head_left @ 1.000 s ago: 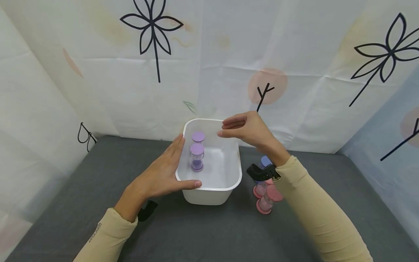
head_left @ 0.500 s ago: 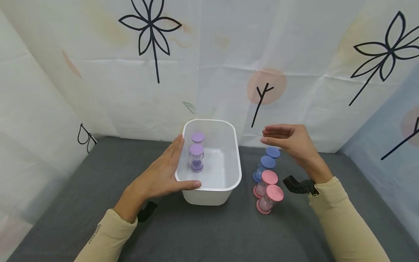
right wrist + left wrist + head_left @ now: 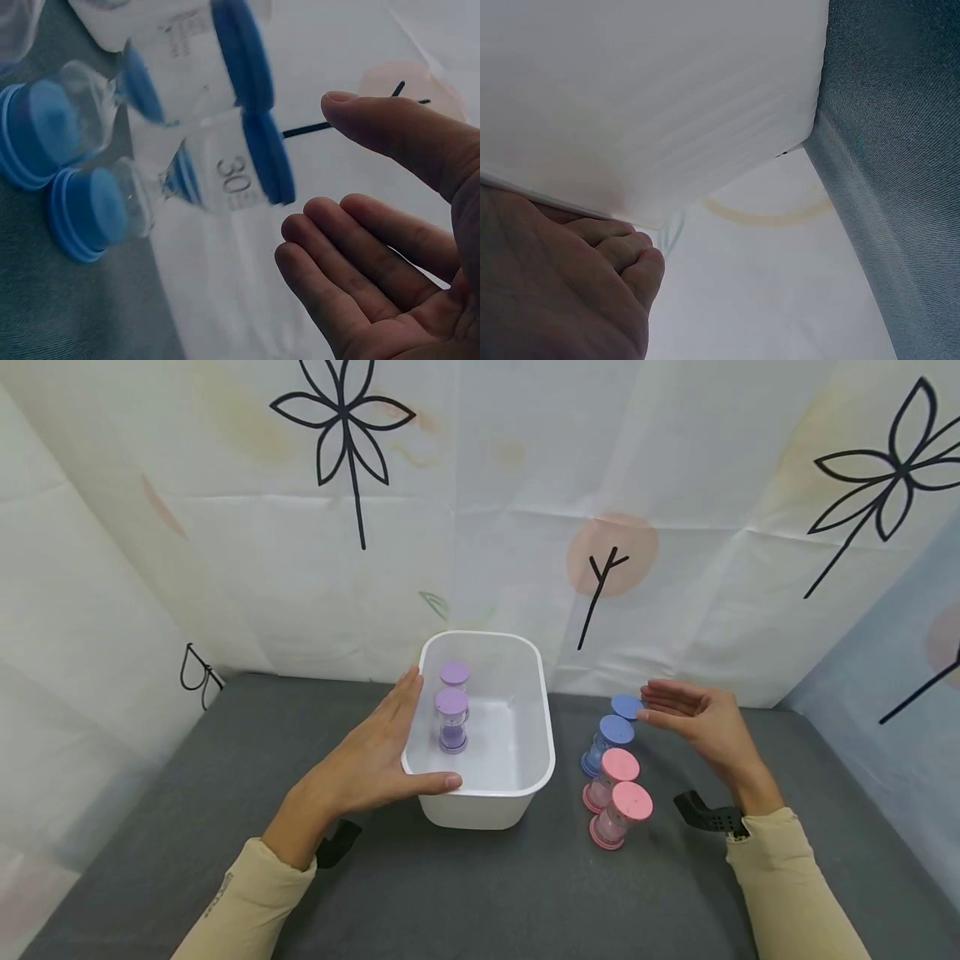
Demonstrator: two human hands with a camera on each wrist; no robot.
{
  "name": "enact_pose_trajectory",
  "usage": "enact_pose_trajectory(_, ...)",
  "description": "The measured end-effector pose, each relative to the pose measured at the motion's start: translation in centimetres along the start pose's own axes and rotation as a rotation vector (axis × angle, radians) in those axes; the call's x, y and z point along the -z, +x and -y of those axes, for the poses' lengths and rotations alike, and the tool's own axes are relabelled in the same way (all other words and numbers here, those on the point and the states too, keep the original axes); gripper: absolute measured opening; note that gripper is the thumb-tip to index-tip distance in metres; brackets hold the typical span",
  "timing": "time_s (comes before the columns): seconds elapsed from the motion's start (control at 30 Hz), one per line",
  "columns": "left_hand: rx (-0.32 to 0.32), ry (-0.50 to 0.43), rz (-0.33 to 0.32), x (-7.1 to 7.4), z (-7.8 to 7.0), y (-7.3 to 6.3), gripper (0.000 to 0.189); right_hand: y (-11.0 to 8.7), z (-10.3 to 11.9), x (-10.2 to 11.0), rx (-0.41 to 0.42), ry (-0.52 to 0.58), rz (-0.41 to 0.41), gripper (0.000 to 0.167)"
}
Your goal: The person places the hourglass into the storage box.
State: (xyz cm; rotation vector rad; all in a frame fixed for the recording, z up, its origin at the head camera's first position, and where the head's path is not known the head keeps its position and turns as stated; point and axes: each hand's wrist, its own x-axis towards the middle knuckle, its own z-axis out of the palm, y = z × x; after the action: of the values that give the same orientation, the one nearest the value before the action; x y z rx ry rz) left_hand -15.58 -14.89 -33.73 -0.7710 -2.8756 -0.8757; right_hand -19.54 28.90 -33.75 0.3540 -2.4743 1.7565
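Observation:
Two purple-capped hourglasses, a nearer one (image 3: 452, 720) and a farther one (image 3: 454, 674), stand in a white plastic bin (image 3: 480, 810). Along the bin's left rim rests my left hand (image 3: 360, 760), fingers outstretched and thumb lying over the front corner; in the left wrist view its fingertips touch beneath the rim. My right hand (image 3: 701, 722) hovers just right of the far blue hourglass (image 3: 627, 707), thumb and fingers apart with nothing between them. A nearer blue hourglass (image 3: 609, 742) stands beside it. In the right wrist view, one blue hourglass (image 3: 232, 169) shows the number 30.
Two pink hourglasses, one (image 3: 609, 778) behind the other (image 3: 619, 814), continue the row right of the bin, toward the front. All stand on a dark grey cloth surface (image 3: 480, 893). A white patterned fabric backdrop (image 3: 510, 568) rises behind.
My right hand has moved from above the bin, rightward and then down, to beside the far blue hourglass, uncovering the row. My left hand stays on the bin.

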Motion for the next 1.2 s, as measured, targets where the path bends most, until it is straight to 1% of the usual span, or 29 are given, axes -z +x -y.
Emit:
enact_pose_trajectory(0.17,-0.004,0.0,-0.003,0.0,0.0,0.0,0.13,-0.2,-0.8,0.0,-0.004,-0.043,-0.003,0.059)
enact_pose_trajectory(0.27,-0.003,-0.002,-0.001,0.0,0.0,0.0,0.13,-0.1,-1.3,0.0,-0.008,-0.051,0.006,0.06)
enact_pose_trajectory(0.5,-0.007,-0.011,-0.004,-0.1,0.0,0.0,0.129,0.1,-2.0,-0.4,-0.01,-0.1,0.023,0.057)
enact_pose_trajectory(0.87,0.009,-0.01,0.006,0.0,0.0,0.0,0.13,0.4,-2.7,-1.7,0.008,-0.117,0.014,0.053)
enact_pose_trajectory(0.97,0.006,-0.01,0.003,0.0,0.0,0.0,0.13,0.4,-2.9,-2.0,0.021,-0.099,0.009,0.051)
enact_pose_trajectory(1.2,-0.016,-0.008,-0.012,-0.1,0.2,-0.1,0.129,0.5,-3.4,-2.6,0.049,-0.016,0.017,0.048)
